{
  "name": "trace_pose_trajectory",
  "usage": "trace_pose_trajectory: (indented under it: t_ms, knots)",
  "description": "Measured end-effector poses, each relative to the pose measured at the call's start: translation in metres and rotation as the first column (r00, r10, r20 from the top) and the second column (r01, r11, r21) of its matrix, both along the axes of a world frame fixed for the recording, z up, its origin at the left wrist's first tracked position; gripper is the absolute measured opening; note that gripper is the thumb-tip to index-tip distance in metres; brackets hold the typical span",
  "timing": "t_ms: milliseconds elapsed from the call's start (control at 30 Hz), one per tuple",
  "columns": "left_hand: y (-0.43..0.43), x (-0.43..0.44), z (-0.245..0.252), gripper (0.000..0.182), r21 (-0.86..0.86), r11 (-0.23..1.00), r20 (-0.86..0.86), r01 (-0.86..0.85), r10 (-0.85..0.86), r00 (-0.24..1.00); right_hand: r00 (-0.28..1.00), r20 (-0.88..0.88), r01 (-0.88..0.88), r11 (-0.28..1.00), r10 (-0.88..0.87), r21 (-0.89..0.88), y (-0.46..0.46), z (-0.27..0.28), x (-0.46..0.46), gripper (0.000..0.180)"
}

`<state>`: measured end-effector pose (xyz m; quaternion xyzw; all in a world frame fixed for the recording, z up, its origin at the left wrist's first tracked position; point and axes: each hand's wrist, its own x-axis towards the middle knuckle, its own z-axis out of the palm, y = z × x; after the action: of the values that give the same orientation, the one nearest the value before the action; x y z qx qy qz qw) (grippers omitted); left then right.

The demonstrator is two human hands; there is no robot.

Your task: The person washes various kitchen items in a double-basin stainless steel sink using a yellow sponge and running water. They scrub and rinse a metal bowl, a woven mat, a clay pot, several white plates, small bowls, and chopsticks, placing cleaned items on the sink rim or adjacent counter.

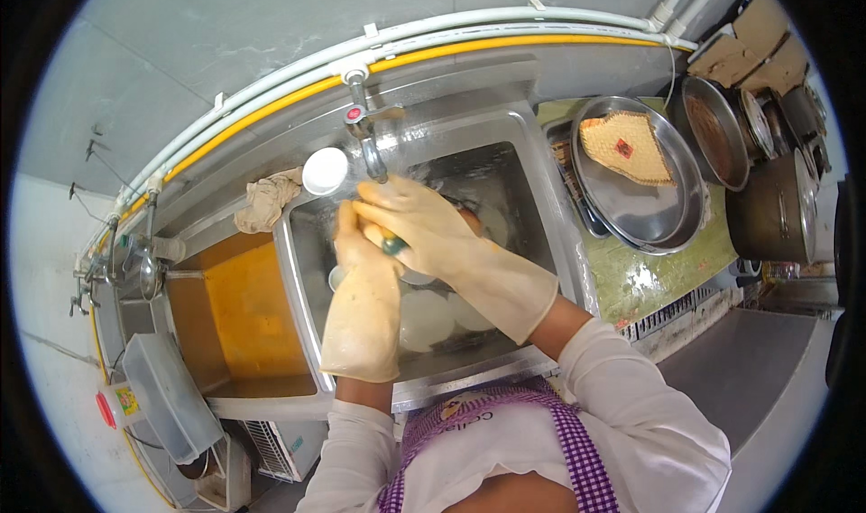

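Observation:
Both my hands wear pale yellow rubber gloves and meet under the spout of a metal tap (pixel 369 147), over the steel sink (pixel 575 269). My left hand (pixel 355 242) has its fingers raised close to the tap. My right hand (pixel 406 222) lies across it, the fingertips touching. Between the hands shows a small yellow and green object (pixel 392 243), mostly hidden; which hand grips it I cannot tell. White dishes (pixel 427 320) lie in water in the sink below. A white bowl (pixel 325 171) stands on the sink's back rim, left of the tap.
A crumpled cloth (pixel 268 200) lies on the rim beside the white bowl. An orange-brown basin (pixel 250 310) is to the left. On the right, a large round metal tray (pixel 629 212) holds a woven mat (pixel 626 146). Metal pots (pixel 771 208) stand farther right.

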<state>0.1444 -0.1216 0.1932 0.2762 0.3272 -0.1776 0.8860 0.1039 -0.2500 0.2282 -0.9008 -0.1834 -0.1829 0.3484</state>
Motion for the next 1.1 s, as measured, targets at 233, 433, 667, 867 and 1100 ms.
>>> trace_pose_trajectory:
  t_ms: [233, 433, 667, 867, 1100]
  knots:
    - [0.035, -0.036, 0.019, 0.054, 0.221, 0.967, -0.128, 0.128, -0.101, 0.987, 0.858, -0.415, 0.453, 0.828, -0.303, 0.331, -0.057, -0.066, -0.083, 0.043]
    - [0.087, -0.088, 0.025, 0.055, 0.428, 0.901, 0.041, -0.074, 0.063, 0.997, 0.663, -0.639, 0.49, 0.871, -0.39, -0.022, -0.071, -0.087, -0.118, 0.077]
    - [0.116, -0.18, 0.014, 0.051, 0.664, 0.748, 0.35, 0.027, -0.343, 0.872, 0.965, -0.244, 0.155, 0.957, -0.093, 0.247, -0.084, -0.077, -0.146, 0.092]
    - [0.104, -0.192, 0.029, 0.061, 0.866, 0.455, 0.48, -0.207, -0.639, 0.601, 0.986, 0.011, 0.154, 0.924, -0.169, 0.35, -0.101, -0.029, -0.178, 0.086]
    - [0.007, -0.178, 0.126, 0.066, 0.856, 0.46, 0.474, -0.235, -0.881, 0.004, 0.913, -0.007, 0.364, 0.809, -0.407, 0.462, -0.153, 0.045, -0.28, 0.072]
